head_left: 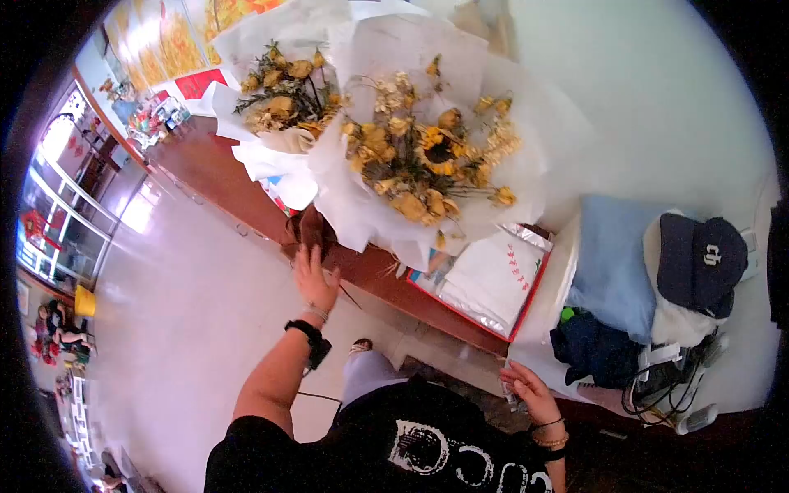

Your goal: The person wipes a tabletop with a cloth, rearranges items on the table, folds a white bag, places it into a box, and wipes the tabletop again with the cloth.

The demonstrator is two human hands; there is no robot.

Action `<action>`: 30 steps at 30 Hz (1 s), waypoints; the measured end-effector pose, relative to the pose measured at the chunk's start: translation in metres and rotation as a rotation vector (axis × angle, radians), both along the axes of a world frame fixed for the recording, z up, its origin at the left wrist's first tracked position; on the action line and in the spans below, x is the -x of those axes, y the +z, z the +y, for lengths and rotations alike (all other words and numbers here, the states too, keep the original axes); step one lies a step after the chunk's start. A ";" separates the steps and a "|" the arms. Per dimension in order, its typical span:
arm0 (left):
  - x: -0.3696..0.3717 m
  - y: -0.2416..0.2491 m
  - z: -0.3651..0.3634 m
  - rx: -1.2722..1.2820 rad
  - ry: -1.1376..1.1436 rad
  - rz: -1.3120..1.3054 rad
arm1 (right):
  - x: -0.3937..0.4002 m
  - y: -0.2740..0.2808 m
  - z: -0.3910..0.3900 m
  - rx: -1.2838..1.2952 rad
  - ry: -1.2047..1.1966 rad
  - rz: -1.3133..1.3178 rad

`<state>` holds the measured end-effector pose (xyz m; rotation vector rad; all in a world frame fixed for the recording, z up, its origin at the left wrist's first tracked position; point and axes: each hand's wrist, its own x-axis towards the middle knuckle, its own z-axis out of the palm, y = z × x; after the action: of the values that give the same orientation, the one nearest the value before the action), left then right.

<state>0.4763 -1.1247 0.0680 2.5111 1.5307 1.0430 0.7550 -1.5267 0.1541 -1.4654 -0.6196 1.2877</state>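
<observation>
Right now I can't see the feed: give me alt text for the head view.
The person's left hand reaches up to the wrapped base of a large dried sunflower bouquet in white paper on a wooden counter. The right hand holds a small object that is too unclear to identify. A second bouquet stands behind, and a navy cap lies on folded clothes at right.

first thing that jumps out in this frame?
The big bouquet of dried yellow flowers in white wrapping paper dominates the upper centre, with a smaller wrapped bunch just to its left, both over the brown counter. The left hand reaches up to the base of the big bouquet. At right, a dark cap lies on a pile of folded clothes, while the right hand holds something small, low down.
</observation>
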 end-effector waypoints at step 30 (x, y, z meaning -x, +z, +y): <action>0.082 0.010 0.154 0.287 -0.525 0.245 | 0.218 -0.015 0.407 -0.132 0.402 -1.027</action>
<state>0.3940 -0.9711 0.0780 2.6659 0.8782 0.4252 0.5372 -1.1192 0.1395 -1.9018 -1.6962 0.6574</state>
